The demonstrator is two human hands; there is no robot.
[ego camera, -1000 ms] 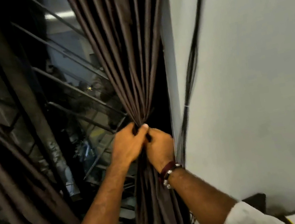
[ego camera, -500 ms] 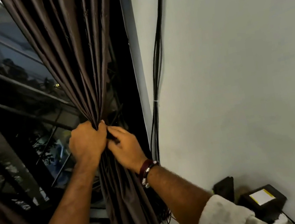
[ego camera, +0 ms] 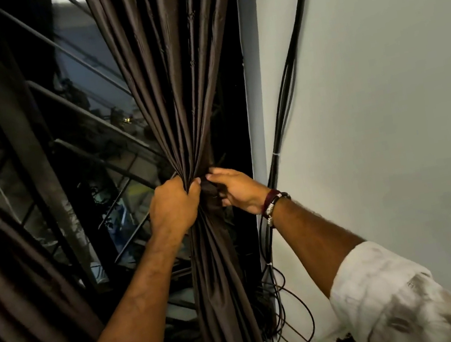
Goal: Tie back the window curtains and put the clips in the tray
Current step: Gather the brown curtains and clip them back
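Observation:
A dark brown curtain [ego camera: 182, 88] hangs bunched into a tight column in front of the window. My left hand [ego camera: 174, 205] is clenched around the gathered folds at its narrow waist. My right hand [ego camera: 236, 188] lies against the right side of the same waist, with its fingers pressed on a dark band of cloth [ego camera: 210, 194] that wraps the bundle. Whether that band is knotted I cannot tell. No clips and no tray are in sight.
A second dark curtain [ego camera: 7, 254] hangs at the far left. Behind the glass run slanted metal window bars [ego camera: 81, 114]. Black cables [ego camera: 284, 118] run down the white wall [ego camera: 388, 112] just right of the curtain and loop loosely near the bottom.
My right hand has slid from the front of the bundle to its right side and spread its fingers. The left hand keeps its grip. The view has swung to the left.

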